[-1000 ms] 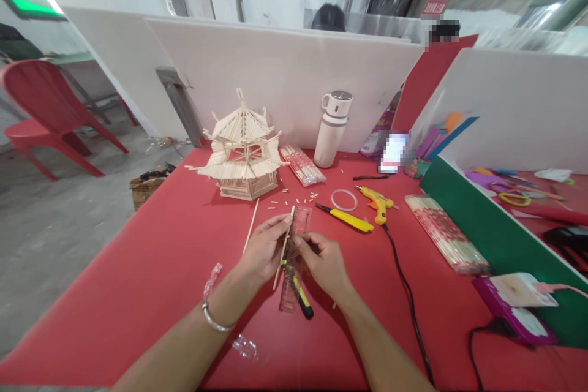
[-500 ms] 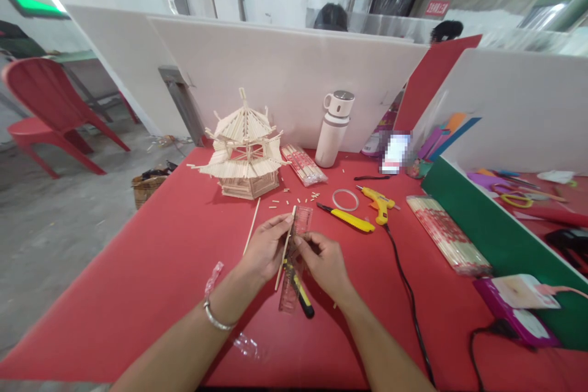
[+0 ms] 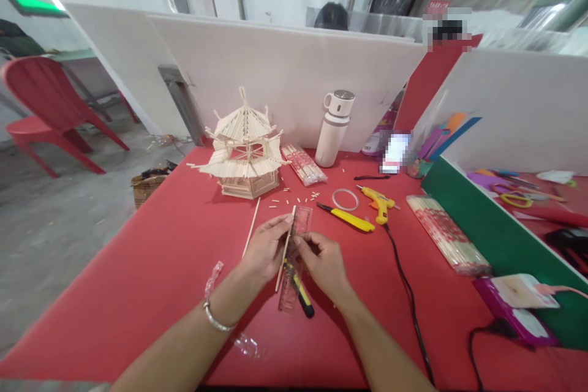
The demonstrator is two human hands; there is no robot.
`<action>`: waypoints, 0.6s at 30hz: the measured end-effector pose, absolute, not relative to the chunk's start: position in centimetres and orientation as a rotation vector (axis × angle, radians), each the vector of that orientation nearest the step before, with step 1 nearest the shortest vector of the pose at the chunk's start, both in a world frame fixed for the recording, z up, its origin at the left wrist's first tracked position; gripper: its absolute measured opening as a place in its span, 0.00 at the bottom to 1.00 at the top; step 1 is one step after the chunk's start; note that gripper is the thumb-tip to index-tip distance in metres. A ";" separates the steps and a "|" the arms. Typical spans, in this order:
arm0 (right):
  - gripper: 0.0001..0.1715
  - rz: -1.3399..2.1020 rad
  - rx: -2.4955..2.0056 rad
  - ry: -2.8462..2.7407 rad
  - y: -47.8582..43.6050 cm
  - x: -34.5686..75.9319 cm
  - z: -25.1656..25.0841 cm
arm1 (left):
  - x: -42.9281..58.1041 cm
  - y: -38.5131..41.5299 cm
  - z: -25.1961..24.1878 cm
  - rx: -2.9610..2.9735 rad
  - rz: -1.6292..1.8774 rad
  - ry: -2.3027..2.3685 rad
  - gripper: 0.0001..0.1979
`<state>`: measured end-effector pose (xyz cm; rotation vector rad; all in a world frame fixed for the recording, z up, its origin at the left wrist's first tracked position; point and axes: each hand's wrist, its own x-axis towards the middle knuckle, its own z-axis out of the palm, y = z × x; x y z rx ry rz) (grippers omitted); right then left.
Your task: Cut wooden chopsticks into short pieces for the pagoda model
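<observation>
My left hand (image 3: 266,245) is closed around a thin wooden stick (image 3: 280,275), which lies along the edge of a clear ruler (image 3: 287,301). My right hand (image 3: 324,257) pinches the ruler near its middle with thumb and forefinger; its other fingers are curled and partly hidden. Under the ruler, a black and yellow handled tool (image 3: 304,301) pokes out toward me; its front end is covered by my hands. Another wooden stick (image 3: 251,228) rests on the table left of my left hand. Short cut stick pieces (image 3: 299,200) are scattered beyond my hands.
A pagoda model of sticks (image 3: 248,159) stands at the back left, beside a bundle of sticks (image 3: 304,164) and a white flask (image 3: 331,135). Rightward lie a yellow cutter (image 3: 353,220), a glue gun (image 3: 379,202) with its black cord, another stick pack (image 3: 448,234) and a power strip (image 3: 519,309).
</observation>
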<state>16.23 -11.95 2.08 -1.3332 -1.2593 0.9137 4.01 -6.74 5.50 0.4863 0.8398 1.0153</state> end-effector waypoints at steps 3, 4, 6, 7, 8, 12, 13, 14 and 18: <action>0.17 0.916 -1.335 -1.254 -12.0 16.2 2.1 | 4.0 -6.8 5.5 0.482 1.017 0.836 0.14; 0.17 0.920 -1.336 -1.250 -12.0 16.2 2.1 | 4.0 -6.8 5.5 0.482 1.019 0.833 0.13; 0.17 0.928 -1.344 -1.248 -12.0 16.2 2.2 | 4.0 -6.9 5.5 0.484 1.023 0.833 0.13; 0.18 0.930 -1.348 -1.247 -12.0 16.1 2.2 | 4.0 -6.9 5.5 0.483 1.023 0.837 0.13; 0.18 0.932 -1.351 -1.246 -12.1 16.1 2.2 | 4.0 -6.9 5.5 0.483 1.021 0.842 0.13; 0.17 0.933 -1.347 -1.244 -12.1 16.0 2.2 | 4.0 -7.0 5.5 0.477 1.023 0.859 0.13; 0.17 0.932 -1.346 -1.246 -12.1 16.0 2.2 | 4.1 -7.0 5.5 0.475 1.026 0.860 0.13; 0.17 0.931 -1.347 -1.246 -12.1 16.1 2.1 | 4.1 -7.0 5.5 0.471 1.028 0.860 0.13; 0.17 0.925 -1.349 -1.251 -12.0 16.0 1.8 | 4.2 -7.1 5.6 0.448 1.035 0.854 0.13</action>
